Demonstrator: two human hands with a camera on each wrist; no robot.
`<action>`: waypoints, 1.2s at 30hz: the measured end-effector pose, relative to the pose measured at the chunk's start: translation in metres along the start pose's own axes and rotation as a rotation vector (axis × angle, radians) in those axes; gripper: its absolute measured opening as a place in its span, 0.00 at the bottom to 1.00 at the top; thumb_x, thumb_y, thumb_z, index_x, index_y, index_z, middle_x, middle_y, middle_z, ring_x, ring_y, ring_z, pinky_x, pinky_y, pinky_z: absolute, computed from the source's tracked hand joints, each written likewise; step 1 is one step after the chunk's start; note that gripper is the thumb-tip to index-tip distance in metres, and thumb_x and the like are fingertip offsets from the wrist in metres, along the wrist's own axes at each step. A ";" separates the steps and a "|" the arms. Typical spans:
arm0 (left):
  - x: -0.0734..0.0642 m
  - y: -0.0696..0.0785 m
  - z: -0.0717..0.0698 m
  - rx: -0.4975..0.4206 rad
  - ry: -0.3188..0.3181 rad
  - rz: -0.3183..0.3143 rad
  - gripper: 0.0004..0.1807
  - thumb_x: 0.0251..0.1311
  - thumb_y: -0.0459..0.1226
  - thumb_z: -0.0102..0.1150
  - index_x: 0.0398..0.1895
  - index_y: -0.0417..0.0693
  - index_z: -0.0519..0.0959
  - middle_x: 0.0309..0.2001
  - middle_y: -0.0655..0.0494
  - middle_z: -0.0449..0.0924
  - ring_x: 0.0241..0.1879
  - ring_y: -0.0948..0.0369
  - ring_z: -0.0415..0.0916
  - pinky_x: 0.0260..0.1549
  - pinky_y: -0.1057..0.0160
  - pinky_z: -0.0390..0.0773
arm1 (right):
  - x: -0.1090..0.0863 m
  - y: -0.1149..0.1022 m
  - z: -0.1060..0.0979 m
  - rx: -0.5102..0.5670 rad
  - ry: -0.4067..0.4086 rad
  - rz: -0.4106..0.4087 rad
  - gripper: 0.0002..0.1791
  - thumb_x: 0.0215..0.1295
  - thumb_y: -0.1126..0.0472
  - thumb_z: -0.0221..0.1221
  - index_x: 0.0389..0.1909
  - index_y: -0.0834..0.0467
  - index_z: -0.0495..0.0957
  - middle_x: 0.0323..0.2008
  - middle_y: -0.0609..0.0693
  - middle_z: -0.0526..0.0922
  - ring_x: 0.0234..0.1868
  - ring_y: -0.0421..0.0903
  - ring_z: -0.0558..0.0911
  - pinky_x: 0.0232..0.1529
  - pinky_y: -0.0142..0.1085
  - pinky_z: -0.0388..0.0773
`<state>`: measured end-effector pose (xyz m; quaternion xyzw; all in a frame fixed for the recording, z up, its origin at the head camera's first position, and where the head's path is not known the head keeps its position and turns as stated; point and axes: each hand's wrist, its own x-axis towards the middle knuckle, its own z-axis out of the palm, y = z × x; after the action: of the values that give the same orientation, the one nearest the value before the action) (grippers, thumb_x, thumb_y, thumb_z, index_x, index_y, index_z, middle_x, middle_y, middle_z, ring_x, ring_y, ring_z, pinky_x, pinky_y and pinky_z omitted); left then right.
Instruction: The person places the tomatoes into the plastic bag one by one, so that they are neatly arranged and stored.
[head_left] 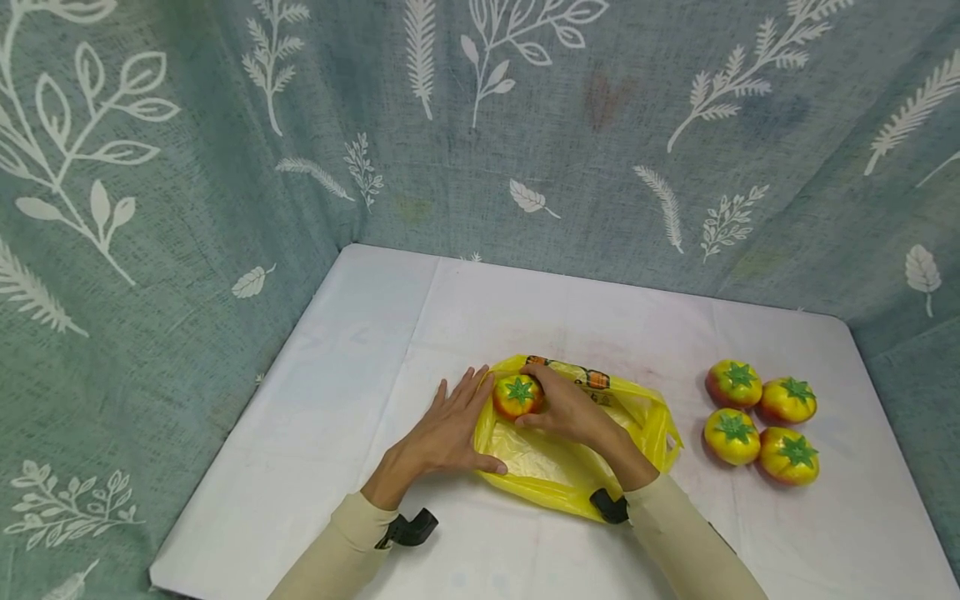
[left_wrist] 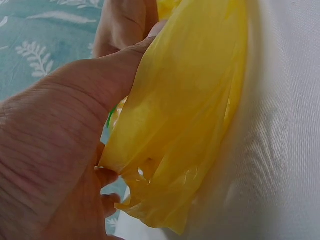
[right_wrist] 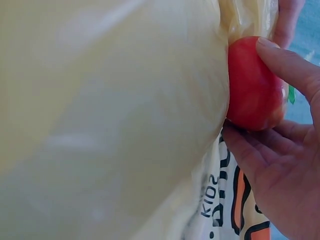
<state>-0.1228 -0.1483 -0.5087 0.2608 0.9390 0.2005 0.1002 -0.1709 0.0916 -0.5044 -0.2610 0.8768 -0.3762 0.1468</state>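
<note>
A yellow plastic bag (head_left: 551, 467) with printing along its far side lies on the table with its mouth spread wide. My right hand (head_left: 573, 408) grips a glossy red-yellow tomato (head_left: 517, 396) with a green star-shaped top, at the left end of the bag's mouth. In the right wrist view, thumb and fingers curve around the red side of the tomato (right_wrist: 255, 87). At the bag's left edge, my left hand (head_left: 450, 429) has its fingers straight and its thumb spread apart. The bag's film (left_wrist: 180, 115) covers the left thumb's tip in the left wrist view.
Several more tomatoes (head_left: 761, 421) with green tops stand grouped at the right of the white-covered table (head_left: 375, 333). A blue-green curtain (head_left: 450, 183) with white leaf prints hangs behind and beside the table. Each wrist wears a black strap mount (head_left: 412, 529).
</note>
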 end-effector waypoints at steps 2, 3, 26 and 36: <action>0.000 0.000 0.000 -0.005 -0.001 0.001 0.74 0.44 0.69 0.71 0.82 0.40 0.40 0.82 0.45 0.35 0.80 0.48 0.33 0.71 0.32 0.41 | 0.000 0.000 0.000 0.000 -0.002 0.002 0.44 0.57 0.57 0.75 0.70 0.64 0.64 0.64 0.59 0.73 0.62 0.55 0.76 0.64 0.51 0.72; 0.000 0.000 0.000 -0.004 -0.005 -0.001 0.74 0.44 0.69 0.71 0.82 0.40 0.39 0.82 0.45 0.34 0.80 0.48 0.32 0.71 0.33 0.40 | 0.000 0.000 0.000 -0.001 -0.002 0.005 0.44 0.57 0.58 0.75 0.70 0.64 0.63 0.65 0.59 0.73 0.62 0.55 0.76 0.64 0.51 0.72; 0.002 0.002 0.001 0.017 -0.008 -0.008 0.76 0.43 0.71 0.69 0.81 0.39 0.39 0.82 0.44 0.34 0.80 0.48 0.32 0.71 0.33 0.40 | -0.012 -0.021 -0.024 -0.041 0.004 -0.043 0.44 0.62 0.52 0.72 0.73 0.64 0.64 0.68 0.60 0.71 0.65 0.56 0.74 0.64 0.51 0.72; 0.002 0.002 0.001 0.017 -0.012 -0.010 0.76 0.43 0.71 0.69 0.82 0.40 0.37 0.82 0.45 0.33 0.80 0.48 0.32 0.72 0.34 0.39 | -0.027 -0.029 -0.043 0.043 0.042 -0.074 0.43 0.62 0.53 0.71 0.73 0.64 0.63 0.68 0.61 0.71 0.67 0.60 0.73 0.64 0.55 0.71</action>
<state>-0.1236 -0.1454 -0.5095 0.2581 0.9414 0.1905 0.1047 -0.1586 0.1150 -0.4526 -0.2822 0.8611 -0.4055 0.1197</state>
